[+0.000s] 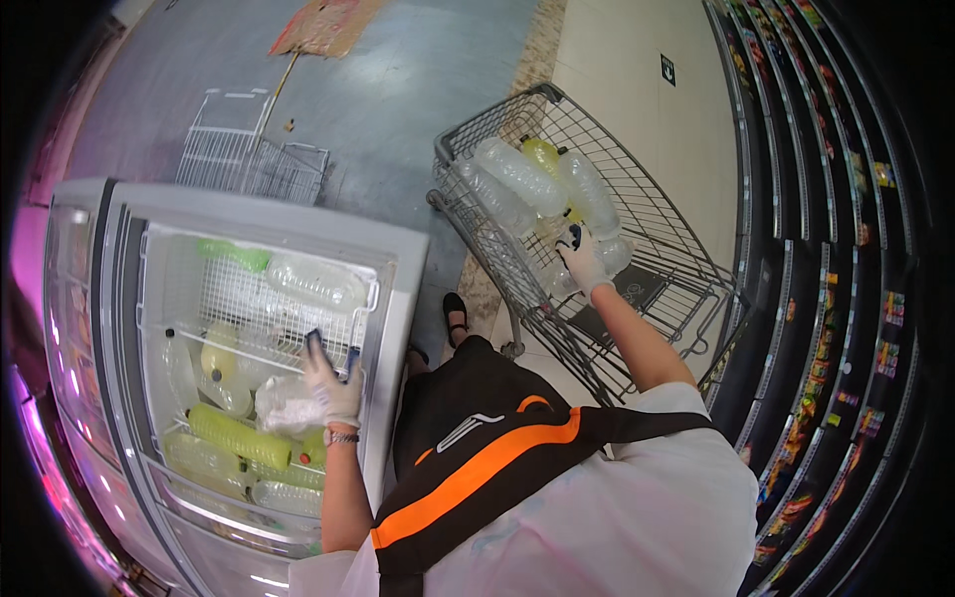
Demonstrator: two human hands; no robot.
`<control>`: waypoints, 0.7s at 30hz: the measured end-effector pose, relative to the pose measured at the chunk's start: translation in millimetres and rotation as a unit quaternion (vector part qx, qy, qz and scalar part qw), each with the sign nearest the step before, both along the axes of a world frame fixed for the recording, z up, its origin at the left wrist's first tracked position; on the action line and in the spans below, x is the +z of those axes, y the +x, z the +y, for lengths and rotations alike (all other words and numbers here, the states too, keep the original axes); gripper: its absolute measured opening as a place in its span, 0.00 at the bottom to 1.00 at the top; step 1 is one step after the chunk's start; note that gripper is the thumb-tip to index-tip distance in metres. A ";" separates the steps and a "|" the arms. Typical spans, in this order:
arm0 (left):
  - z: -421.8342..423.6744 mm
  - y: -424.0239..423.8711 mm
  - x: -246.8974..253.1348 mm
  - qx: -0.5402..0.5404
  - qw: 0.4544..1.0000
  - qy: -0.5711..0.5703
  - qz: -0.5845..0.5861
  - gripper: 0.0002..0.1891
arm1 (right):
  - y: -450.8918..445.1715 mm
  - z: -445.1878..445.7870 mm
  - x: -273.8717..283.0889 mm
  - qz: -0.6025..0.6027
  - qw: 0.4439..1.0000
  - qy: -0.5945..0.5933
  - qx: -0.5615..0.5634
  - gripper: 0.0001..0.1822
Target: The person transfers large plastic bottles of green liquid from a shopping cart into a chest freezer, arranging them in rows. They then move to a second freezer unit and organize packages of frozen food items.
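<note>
My left hand (pixel 330 388), in a white glove with dark fingertips, reaches over the open chest freezer (pixel 268 207), fingers apart, beside a translucent white bag (pixel 285 404). Around it lie a green-yellow bottle (pixel 240 439), a clear bottle (pixel 316 282) on a white wire basket (pixel 254 298), and several others. My right hand (pixel 584 257), gloved too, is inside the metal shopping cart (pixel 642 164), at the near end of a group of large plastic bottles. Clear bottles (pixel 521 176) and a yellowish bottle (pixel 543 155) lie there. Whether its fingers hold a bottle, I cannot tell.
White wire baskets (pixel 250 164) stand on the floor behind the freezer, near a flattened piece of cardboard (pixel 324 28). Dark shelves with packaged goods (pixel 809 358) run along the right. My shoe (pixel 453 317) is between freezer and cart.
</note>
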State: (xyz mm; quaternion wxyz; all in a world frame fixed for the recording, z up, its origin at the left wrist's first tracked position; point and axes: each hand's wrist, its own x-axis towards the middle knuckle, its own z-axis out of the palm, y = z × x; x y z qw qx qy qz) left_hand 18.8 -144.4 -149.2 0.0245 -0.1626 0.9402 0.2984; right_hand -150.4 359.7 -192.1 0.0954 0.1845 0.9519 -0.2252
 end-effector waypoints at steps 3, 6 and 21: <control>57.1 -37.3 -17.2 -0.026 0.997 0.032 -0.065 0.59 | -38.9 31.9 -34.1 -0.019 0.992 0.095 0.077 0.48; 77.2 -41.4 -27.6 -0.015 0.988 -0.094 -0.121 0.60 | -87.0 40.6 -75.3 -0.072 0.963 0.183 0.182 0.51; 78.2 -44.3 -29.7 -0.013 0.998 -0.019 -0.053 0.60 | -196.2 17.0 -107.1 -0.247 0.932 0.175 0.198 0.66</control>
